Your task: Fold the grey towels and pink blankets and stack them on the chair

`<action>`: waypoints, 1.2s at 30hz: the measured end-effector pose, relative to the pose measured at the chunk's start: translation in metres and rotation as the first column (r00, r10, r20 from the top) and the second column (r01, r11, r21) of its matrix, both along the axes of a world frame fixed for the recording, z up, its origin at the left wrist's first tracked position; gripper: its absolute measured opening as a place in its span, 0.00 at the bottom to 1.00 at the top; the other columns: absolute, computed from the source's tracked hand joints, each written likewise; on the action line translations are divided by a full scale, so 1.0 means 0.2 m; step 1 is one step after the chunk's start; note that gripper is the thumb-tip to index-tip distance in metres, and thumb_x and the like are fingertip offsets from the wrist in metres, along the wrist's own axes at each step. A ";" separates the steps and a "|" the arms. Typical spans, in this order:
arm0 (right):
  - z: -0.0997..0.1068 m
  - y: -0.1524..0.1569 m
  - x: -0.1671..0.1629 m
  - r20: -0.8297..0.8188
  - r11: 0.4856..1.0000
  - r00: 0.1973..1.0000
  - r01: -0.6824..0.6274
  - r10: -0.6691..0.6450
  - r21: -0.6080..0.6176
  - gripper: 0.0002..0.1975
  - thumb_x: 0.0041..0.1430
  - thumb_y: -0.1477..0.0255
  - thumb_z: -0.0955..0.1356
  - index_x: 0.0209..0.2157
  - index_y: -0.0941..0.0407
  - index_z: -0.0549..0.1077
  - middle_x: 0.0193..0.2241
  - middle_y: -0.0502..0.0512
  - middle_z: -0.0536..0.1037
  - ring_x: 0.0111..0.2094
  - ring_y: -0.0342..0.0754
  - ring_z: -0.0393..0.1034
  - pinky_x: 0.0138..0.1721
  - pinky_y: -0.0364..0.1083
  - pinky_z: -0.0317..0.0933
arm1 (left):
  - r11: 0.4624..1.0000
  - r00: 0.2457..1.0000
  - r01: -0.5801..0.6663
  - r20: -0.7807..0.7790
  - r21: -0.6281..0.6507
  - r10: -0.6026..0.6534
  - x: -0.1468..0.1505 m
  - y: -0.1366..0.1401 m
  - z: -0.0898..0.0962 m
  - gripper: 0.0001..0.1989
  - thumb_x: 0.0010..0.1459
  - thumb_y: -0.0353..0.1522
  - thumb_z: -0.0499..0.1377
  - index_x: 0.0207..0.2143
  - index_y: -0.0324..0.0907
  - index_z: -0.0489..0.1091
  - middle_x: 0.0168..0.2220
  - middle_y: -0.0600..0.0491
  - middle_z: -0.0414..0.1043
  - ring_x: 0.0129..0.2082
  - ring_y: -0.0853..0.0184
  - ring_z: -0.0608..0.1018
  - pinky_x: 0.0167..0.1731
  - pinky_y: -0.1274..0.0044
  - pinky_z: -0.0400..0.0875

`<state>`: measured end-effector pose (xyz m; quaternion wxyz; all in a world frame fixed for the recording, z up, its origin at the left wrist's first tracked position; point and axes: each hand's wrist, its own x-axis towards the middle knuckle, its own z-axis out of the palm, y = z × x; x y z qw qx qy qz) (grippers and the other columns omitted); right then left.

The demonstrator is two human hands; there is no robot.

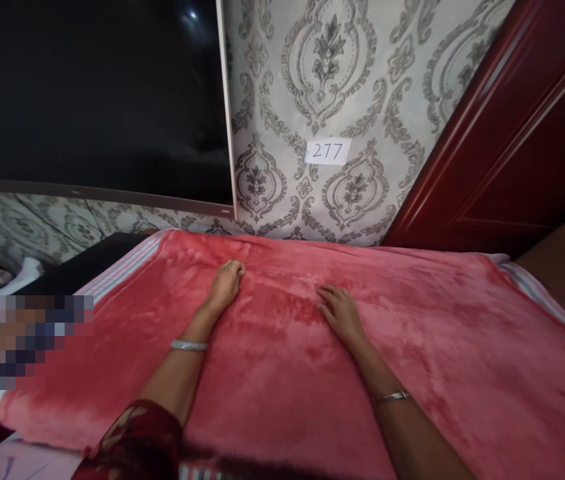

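Observation:
A pink-red plush blanket (282, 373) is spread over a flat surface in front of me, with striped edging along its left and right sides. My left hand (226, 285) is on its far part, left of the middle, the fingers curled into the plush cloth. Shallow creases run rightward from there. To the right, my right hand (341, 312) lies palm down on the blanket, fingers stretched and slightly apart, holding nothing. Each wrist wears a bangle.
A large dark screen (97, 93) hangs at the upper left. Behind the blanket stands a patterned wall with a paper label (328, 151) marked 277. A dark red wooden panel (502, 147) slants at the right. A pixelated patch covers part of the left side.

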<state>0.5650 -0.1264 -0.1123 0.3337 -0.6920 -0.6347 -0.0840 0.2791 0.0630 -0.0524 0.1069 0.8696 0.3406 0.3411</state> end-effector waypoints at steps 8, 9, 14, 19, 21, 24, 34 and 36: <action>0.06 0.00 -0.01 -0.018 0.996 0.999 0.034 -0.033 0.080 0.15 0.67 0.70 0.60 0.35 0.55 0.77 0.35 0.60 0.78 0.40 0.55 0.68 0.45 0.53 0.62 | 0.999 0.999 -0.027 -0.032 0.042 0.029 0.01 -0.01 0.02 0.10 0.63 0.28 0.48 0.33 0.43 0.68 0.35 0.48 0.72 0.38 0.62 0.72 0.44 0.70 0.68; 0.06 0.00 -0.01 -0.025 0.993 0.999 0.050 -0.048 0.108 0.15 0.67 0.69 0.60 0.35 0.55 0.77 0.35 0.60 0.78 0.39 0.55 0.68 0.45 0.52 0.62 | 0.999 0.999 -0.027 -0.041 0.043 0.029 0.01 -0.01 0.01 0.10 0.63 0.28 0.48 0.33 0.43 0.68 0.34 0.49 0.72 0.37 0.62 0.72 0.43 0.70 0.68; 0.06 -0.01 -0.03 -0.054 0.998 0.998 0.021 -0.017 0.067 0.17 0.69 0.67 0.57 0.35 0.54 0.75 0.34 0.61 0.77 0.38 0.55 0.68 0.43 0.52 0.62 | 0.999 0.995 -0.023 -0.097 0.049 0.028 0.02 0.00 0.00 0.11 0.64 0.27 0.48 0.34 0.42 0.69 0.33 0.49 0.72 0.36 0.62 0.72 0.42 0.70 0.67; 0.01 -0.02 -0.03 -0.013 0.998 0.999 -0.048 0.049 0.028 0.15 0.66 0.61 0.62 0.40 0.54 0.76 0.38 0.60 0.79 0.41 0.55 0.70 0.46 0.53 0.63 | 0.998 0.986 -0.018 -0.163 0.057 0.027 0.03 -0.02 -0.01 0.12 0.65 0.27 0.48 0.41 0.41 0.72 0.39 0.46 0.75 0.43 0.60 0.74 0.45 0.69 0.67; -0.01 -0.02 -0.02 0.001 0.998 0.998 -0.055 0.055 0.031 0.15 0.66 0.62 0.61 0.36 0.54 0.76 0.35 0.59 0.78 0.38 0.55 0.70 0.43 0.53 0.63 | 0.998 0.981 -0.008 -0.193 0.054 0.018 0.03 -0.04 -0.02 0.13 0.66 0.28 0.48 0.43 0.41 0.73 0.41 0.46 0.76 0.45 0.59 0.74 0.47 0.68 0.66; -0.02 -0.01 0.00 -0.007 0.997 0.998 -0.059 0.060 0.058 0.17 0.67 0.62 0.59 0.33 0.53 0.75 0.31 0.59 0.77 0.36 0.54 0.70 0.41 0.52 0.63 | 0.999 0.971 0.003 -0.238 0.036 0.006 0.00 -0.05 -0.02 0.14 0.67 0.30 0.49 0.42 0.42 0.74 0.41 0.46 0.77 0.46 0.60 0.75 0.48 0.68 0.67; -0.03 0.00 0.01 -0.040 0.996 0.998 -0.047 0.051 0.078 0.20 0.67 0.58 0.59 0.30 0.53 0.75 0.29 0.59 0.77 0.34 0.55 0.70 0.38 0.52 0.63 | 0.964 0.929 -0.258 -0.289 -0.059 0.231 -0.38 0.13 0.00 0.27 0.54 0.19 0.46 0.46 0.42 0.78 0.49 0.46 0.79 0.51 0.58 0.77 0.55 0.62 0.68; -0.02 0.00 0.00 -0.058 0.996 0.997 -0.050 0.054 0.074 0.21 0.67 0.58 0.59 0.30 0.53 0.75 0.29 0.59 0.77 0.34 0.55 0.70 0.39 0.52 0.63 | 0.954 0.919 -0.291 -0.297 -0.072 0.258 -0.43 0.14 0.00 0.29 0.52 0.18 0.47 0.48 0.44 0.78 0.52 0.48 0.79 0.54 0.57 0.75 0.58 0.60 0.65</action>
